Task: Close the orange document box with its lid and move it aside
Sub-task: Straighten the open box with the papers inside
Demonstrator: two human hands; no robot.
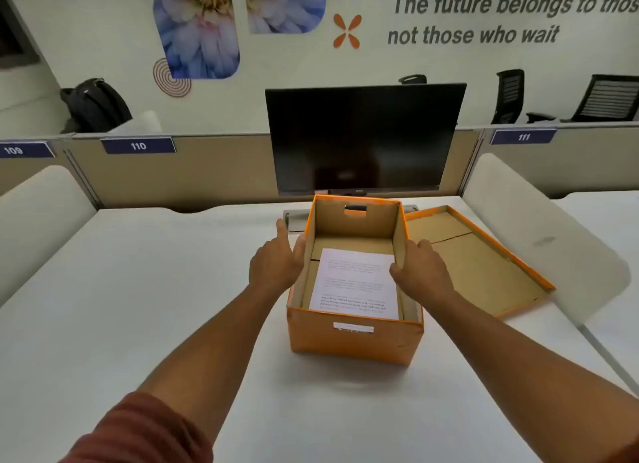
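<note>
Orange document box [356, 338] sits open-topped on the white desk [138, 289], centre of scene, just near of the dark monitor [363, 137]. Inside, flat on the box floor: a printed white sheet [356, 282], text side up. Cut-out handle slot visible in the far wall.

Lid [480, 258] lies upside down on the desk just right of the box, brown inside facing up, orange rim around it; its near-left edge is touching or nearly touching the box's right side — cannot tell which.

Left hand [276, 258] rests against the box's left wall near the top edge, fingers spread loosely, index finger pointing away toward the far side; grasping nothing firmly. Right hand [420, 267] is over the box's right wall, thumb inside the rim, fingers curled down the outside — gripping that wall.

Rust-coloured sleeve [138, 431] shows on the left forearm at the near edge. White divider panels flank the desk left and right.
</note>
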